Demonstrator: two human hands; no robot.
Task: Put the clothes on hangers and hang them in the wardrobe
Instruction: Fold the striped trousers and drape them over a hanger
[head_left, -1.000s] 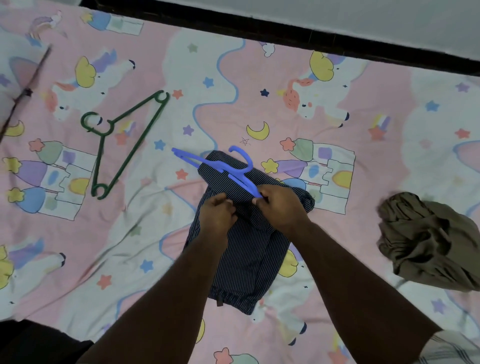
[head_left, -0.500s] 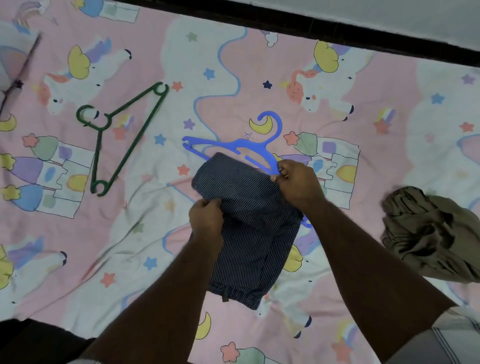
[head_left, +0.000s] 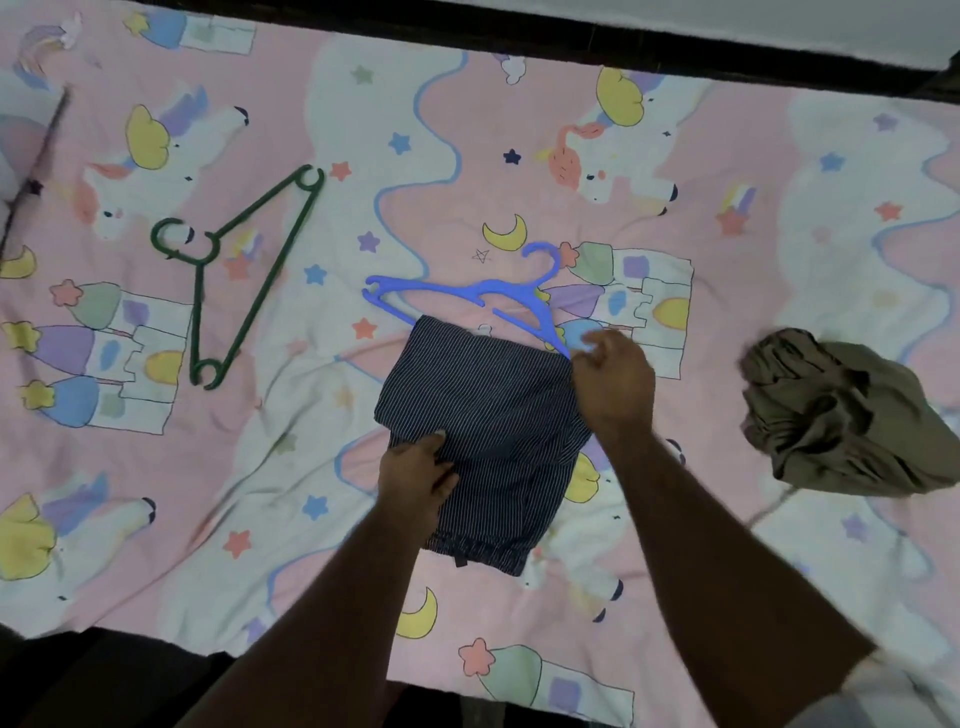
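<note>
Dark striped shorts lie folded over on the bed in the middle of the view. A blue hanger sticks out from under their upper edge, hook pointing up and right. My left hand pinches the cloth at the shorts' left side. My right hand grips the shorts' upper right corner, right where the hanger's right arm goes under the fabric. The hanger's right end is hidden by the hand and cloth.
A green hanger lies on the pink unicorn bedsheet to the left. A crumpled olive garment sits at the right. A dark bed frame edge runs along the top. A thin dark stick lies far left.
The blue hanger has slid up from on top of the shorts to beyond their upper edge. My hands moved apart, the right one up and right, the left one down the left side.
</note>
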